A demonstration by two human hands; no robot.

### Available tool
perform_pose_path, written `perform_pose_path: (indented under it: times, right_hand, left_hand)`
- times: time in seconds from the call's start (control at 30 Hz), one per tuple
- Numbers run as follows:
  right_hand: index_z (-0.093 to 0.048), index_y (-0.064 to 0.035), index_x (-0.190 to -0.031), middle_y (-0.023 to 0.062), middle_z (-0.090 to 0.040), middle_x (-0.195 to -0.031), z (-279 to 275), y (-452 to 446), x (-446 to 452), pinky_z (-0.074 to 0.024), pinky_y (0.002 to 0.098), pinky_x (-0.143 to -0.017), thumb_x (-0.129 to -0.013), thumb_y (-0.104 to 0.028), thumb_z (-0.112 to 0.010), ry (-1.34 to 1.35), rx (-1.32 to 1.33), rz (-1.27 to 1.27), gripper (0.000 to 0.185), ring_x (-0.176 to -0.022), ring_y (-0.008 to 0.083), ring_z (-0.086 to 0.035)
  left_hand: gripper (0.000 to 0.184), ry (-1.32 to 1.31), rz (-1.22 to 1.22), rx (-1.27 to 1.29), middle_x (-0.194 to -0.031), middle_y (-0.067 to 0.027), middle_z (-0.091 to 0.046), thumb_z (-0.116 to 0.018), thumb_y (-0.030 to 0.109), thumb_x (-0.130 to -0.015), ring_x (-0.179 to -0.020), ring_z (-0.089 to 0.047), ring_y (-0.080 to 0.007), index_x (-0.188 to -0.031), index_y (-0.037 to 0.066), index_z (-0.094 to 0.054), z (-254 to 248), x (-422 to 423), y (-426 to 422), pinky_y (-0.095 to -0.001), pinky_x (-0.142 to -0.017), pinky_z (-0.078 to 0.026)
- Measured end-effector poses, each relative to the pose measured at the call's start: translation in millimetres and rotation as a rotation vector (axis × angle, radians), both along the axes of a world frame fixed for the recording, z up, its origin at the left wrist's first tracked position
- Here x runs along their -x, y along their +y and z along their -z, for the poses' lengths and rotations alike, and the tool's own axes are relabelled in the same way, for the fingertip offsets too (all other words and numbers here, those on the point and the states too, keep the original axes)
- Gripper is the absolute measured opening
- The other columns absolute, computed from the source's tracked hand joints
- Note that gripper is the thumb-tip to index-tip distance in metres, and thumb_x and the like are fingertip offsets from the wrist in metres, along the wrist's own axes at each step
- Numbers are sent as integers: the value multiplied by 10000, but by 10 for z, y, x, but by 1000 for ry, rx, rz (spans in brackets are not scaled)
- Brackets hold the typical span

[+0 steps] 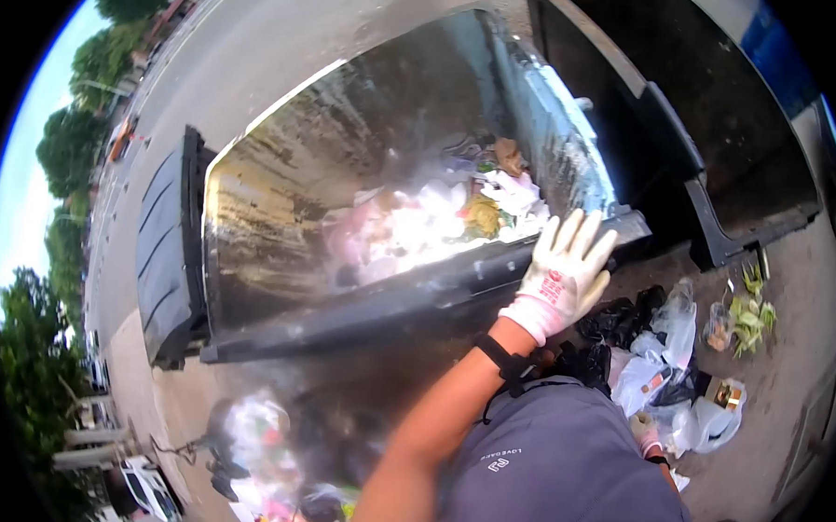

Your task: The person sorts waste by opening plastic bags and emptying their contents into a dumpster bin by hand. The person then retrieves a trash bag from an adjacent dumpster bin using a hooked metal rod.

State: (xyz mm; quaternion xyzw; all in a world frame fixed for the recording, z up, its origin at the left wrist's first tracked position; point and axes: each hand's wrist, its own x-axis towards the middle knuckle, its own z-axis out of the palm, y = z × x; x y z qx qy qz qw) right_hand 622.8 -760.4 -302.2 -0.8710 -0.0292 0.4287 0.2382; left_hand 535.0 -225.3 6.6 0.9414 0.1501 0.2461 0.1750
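Note:
My left hand (564,272), in a white work glove with red print, is raised at the front rim of a large dark waste bin (407,302). Its fingers are stretched out and spread, and it holds nothing. I cannot tell whether it touches the rim. Inside the bin lies a heap of loose rubbish (410,223), partly overexposed. My right hand (648,432), also gloved, is low beside my body, next to white plastic bags (677,426) on the ground. My shirt covers part of it, so its grip does not show.
Black rubbish bags (616,321) lie below the bin's corner. Green leafy scraps (751,318) are scattered farther right. More bagged rubbish (261,431) sits on the ground at lower left. A second dark bin (677,95) stands alongside. A white car (150,489) is at far left.

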Motion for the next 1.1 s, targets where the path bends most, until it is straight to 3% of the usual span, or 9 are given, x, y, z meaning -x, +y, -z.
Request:
perform_pose_path:
  times: [0.2, 0.33, 0.47, 0.6, 0.73, 0.83, 0.97, 1.07, 1.1]
  right_hand:
    - [-706, 6, -1158, 106, -752, -1024, 82, 615, -843, -544, 334, -845, -925, -184, -643, -245, -135, -211, 307, -924, 195, -689]
    - [-644, 46, -1299, 165, -722, -1214, -443, 1702, -930, -506, 329, -1007, -990, -180, -632, -182, -292, -425, 383, -1133, 231, -674]
    - [-648, 61, -1277, 236, -693, -1266, -1857, 3209, 73, -505, 386, -1034, -996, -152, -583, -452, -438, -955, 358, -1175, 350, -669]
    - [-663, 53, -1207, 237, -689, -1239, -2518, 4233, 959, -501, 447, -1027, -942, -35, -572, -540, -978, -1354, 293, -1140, 418, -653]
    - [-646, 35, -1233, 215, -662, -1276, -3163, 4959, 1797, -483, 499, -1043, -867, 33, -614, -747, -1400, -1549, 368, -1164, 406, -629]
    - [-580, 22, -1331, 213, -621, -1346, -3410, 5326, 2291, -449, 510, -1079, -863, -12, -671, -989, -1430, -1519, 479, -1214, 402, -597]
    - [-533, -3, -1420, 216, -637, -1334, -3091, 5630, 2559, -449, 499, -1075, -888, -145, -718, -1097, -1158, -1509, 581, -1185, 401, -620]
    - [-537, -32, -1434, 222, -648, -1323, -2961, 5687, 2615, -491, 485, -1021, -906, -208, -712, -1109, -1038, -1518, 583, -1159, 407, -635]
    - [-534, -32, -1436, 224, -646, -1325, -2971, 5686, 2639, -495, 485, -1011, -907, -206, -710, -1097, -1041, -1527, 584, -1161, 413, -632]
  left_hand:
    - [466, -131, -259, -93, -1393, -149, -602, -739, 154, -827, -1303, -563, -352, -1282, 115, -645, -63, 1730, -25, -551, -1124, -405]
    - [374, -102, -663, 19, -1320, -182, -644, -682, 111, -881, -1232, -600, -372, -1246, 31, -665, 84, 3030, -246, -508, -1075, -451]
    - [338, -64, -1099, 182, -1247, -219, -679, -676, 100, -887, -1142, -646, -411, -1207, -8, -678, 561, 3966, -832, -472, -1008, -511]
    - [386, -59, -1437, 449, -1335, -228, -645, -621, 195, -951, -1235, -615, -396, -1285, 1, -643, 1061, 4370, -1801, -441, -1084, -477]
    - [472, -42, -1659, 920, -1390, -211, -625, -588, 288, -972, -1270, -611, -369, -1361, 21, -612, 1392, 4516, -2604, -419, -1103, -472]
    - [484, -111, -1754, 1136, -1394, -186, -634, -584, 309, -986, -1248, -638, -332, -1389, 41, -600, 1498, 4580, -2911, -402, -1082, -485]
    - [438, -468, -1816, 1074, -1222, -179, -719, -601, 298, -998, -1161, -683, -280, -1352, 41, -625, 2001, 4931, -3035, -383, -1004, -523]
    - [445, -1400, -1629, 1467, -1220, -152, -722, -617, 323, -1026, -1137, -688, -292, -1367, 37, -616, 2452, 5548, -2838, -419, -984, -538]
    - [492, -1464, -1648, 1405, -1291, -164, -684, -621, 341, -1030, -1170, -670, -318, -1410, 34, -571, 2246, 5710, -2669, -436, -998, -531]
